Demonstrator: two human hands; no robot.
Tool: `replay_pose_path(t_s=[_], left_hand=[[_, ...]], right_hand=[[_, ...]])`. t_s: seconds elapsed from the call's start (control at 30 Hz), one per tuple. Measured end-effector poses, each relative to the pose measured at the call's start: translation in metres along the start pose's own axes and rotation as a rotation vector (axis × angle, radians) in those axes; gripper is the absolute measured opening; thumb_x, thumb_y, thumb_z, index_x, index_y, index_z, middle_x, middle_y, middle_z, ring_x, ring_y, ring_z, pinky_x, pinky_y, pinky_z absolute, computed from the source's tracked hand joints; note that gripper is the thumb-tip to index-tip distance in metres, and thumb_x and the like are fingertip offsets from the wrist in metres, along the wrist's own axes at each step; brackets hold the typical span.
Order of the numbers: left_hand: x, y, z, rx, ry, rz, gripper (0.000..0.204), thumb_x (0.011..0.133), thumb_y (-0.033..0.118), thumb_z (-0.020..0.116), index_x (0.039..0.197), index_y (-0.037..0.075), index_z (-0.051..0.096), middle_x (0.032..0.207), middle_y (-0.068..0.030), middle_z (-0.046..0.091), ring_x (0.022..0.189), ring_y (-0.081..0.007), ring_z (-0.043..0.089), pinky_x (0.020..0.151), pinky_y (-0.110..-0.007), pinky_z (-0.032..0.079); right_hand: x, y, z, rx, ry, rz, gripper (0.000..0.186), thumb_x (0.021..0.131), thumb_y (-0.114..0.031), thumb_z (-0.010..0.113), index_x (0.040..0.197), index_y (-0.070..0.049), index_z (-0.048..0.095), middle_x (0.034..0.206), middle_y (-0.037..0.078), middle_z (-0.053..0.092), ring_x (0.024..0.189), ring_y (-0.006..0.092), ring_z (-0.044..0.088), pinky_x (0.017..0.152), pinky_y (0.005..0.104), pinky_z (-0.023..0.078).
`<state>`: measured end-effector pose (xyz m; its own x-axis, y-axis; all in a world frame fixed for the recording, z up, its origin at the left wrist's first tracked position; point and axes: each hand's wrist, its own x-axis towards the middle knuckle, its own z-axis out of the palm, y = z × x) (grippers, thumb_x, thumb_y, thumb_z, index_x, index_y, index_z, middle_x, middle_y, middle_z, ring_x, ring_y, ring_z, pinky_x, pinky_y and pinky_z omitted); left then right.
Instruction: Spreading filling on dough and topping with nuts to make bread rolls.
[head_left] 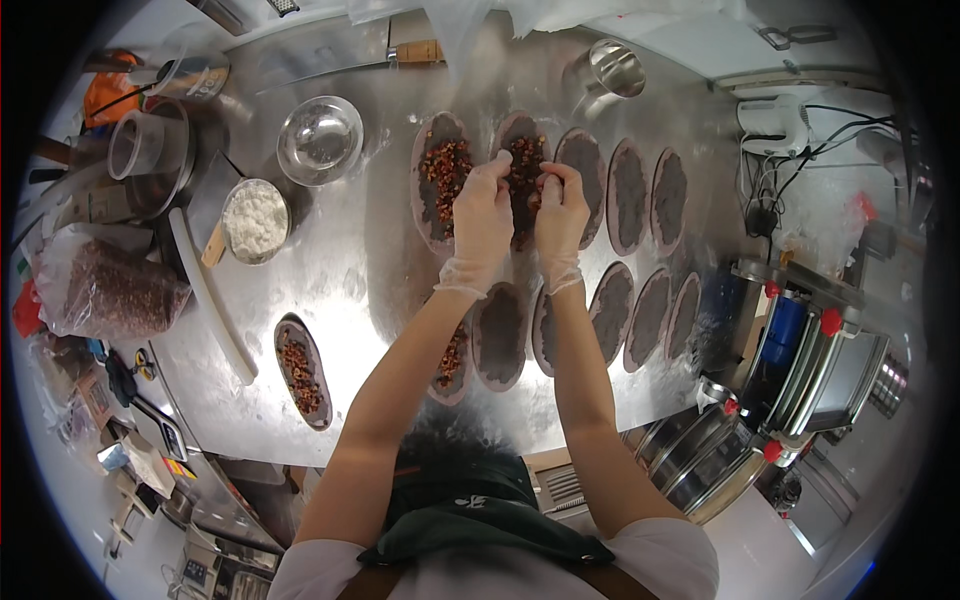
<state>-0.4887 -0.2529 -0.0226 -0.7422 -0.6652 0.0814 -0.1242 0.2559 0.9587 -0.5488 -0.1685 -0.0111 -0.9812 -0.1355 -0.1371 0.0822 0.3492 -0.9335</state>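
Both hands, in thin clear gloves, meet over the far row of dark oval dough sheets on the stainless steel surface [340, 270]. The left hand [482, 215] and the right hand [560, 215] sit side by side, fingertips pinched together on the long edges of the dark oval dough sheet heaped with reddish-brown chopped filling [522, 165], so each grip is closed on that dough's rim. Just to its left, almost touching, lies another filled oval sheet [442, 175], its edges flat and open. To the right, three bare dark ovals [628, 195] stand in a tight row, nearly rim to rim, with little bare metal between them. The near row of ovals [610, 315] runs under the forearms, equally crowded. One filled oval [302, 370] lies alone near the surface's near left edge, well apart from the rest. The widest open stretch is the bare steel left of centre, between the rows and a long pale rolling pin [210, 300] lying slantwise. Beyond that sit a round metal bowl of white flour [255, 220] and an empty clear glass bowl [320, 140]. A shiny metal cup [615, 70] stands near the far edge. A clear bag of reddish filling [110, 290] rests past the left edge.
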Motion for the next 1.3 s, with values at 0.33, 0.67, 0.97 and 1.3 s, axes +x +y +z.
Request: replay_pose_path(t_s=[0.33, 0.67, 0.97, 1.3], left_hand=[[-0.024, 0.004, 0.0, -0.075, 0.015, -0.073, 0.041, 0.08, -0.012, 0.052, 0.118, 0.002, 0.057, 0.104, -0.0146, 0.064, 0.091, -0.0241, 0.064, 0.081, -0.032, 0.05], [-0.035, 0.008, -0.002, 0.121, 0.042, -0.007, 0.043, 0.077, -0.009, 0.06, 0.117, 0.004, 0.056, 0.101, -0.0137, 0.059, 0.086, -0.0257, 0.062, 0.075, -0.034, 0.05], [-0.074, 0.009, 0.005, 0.415, -0.069, -0.019, 0.041, 0.071, 0.007, 0.073, 0.108, 0.008, 0.057, 0.099, -0.0103, 0.059, 0.085, -0.0304, 0.062, 0.069, -0.039, 0.052], [-0.053, -0.002, 0.012, 0.338, 0.026, 0.163, 0.02, 0.078, 0.004, 0.065, 0.096, 0.009, 0.058, 0.092, -0.009, 0.061, 0.08, -0.0289, 0.063, 0.066, -0.039, 0.051]], right_hand=[[-0.006, 0.017, 0.019, 0.385, 0.121, -0.127, 0.02, 0.092, 0.001, 0.054, 0.111, -0.003, 0.055, 0.093, 0.002, 0.056, 0.08, 0.0099, 0.055, 0.073, 0.023, 0.046], [-0.012, 0.015, 0.013, 0.473, 0.085, -0.116, 0.018, 0.092, 0.005, 0.052, 0.108, -0.001, 0.055, 0.097, 0.005, 0.058, 0.08, 0.0117, 0.056, 0.077, 0.0241, 0.047], [-0.014, 0.01, -0.025, 0.983, 0.139, 0.298, 0.017, 0.095, -0.001, 0.051, 0.111, -0.001, 0.055, 0.098, 0.008, 0.058, 0.079, 0.0132, 0.056, 0.072, 0.0249, 0.051], [-0.028, 0.03, -0.031, 0.391, 0.164, 0.205, 0.012, 0.093, 0.0, 0.053, 0.103, 0.001, 0.058, 0.091, 0.007, 0.058, 0.076, 0.0128, 0.06, 0.068, 0.024, 0.051]])
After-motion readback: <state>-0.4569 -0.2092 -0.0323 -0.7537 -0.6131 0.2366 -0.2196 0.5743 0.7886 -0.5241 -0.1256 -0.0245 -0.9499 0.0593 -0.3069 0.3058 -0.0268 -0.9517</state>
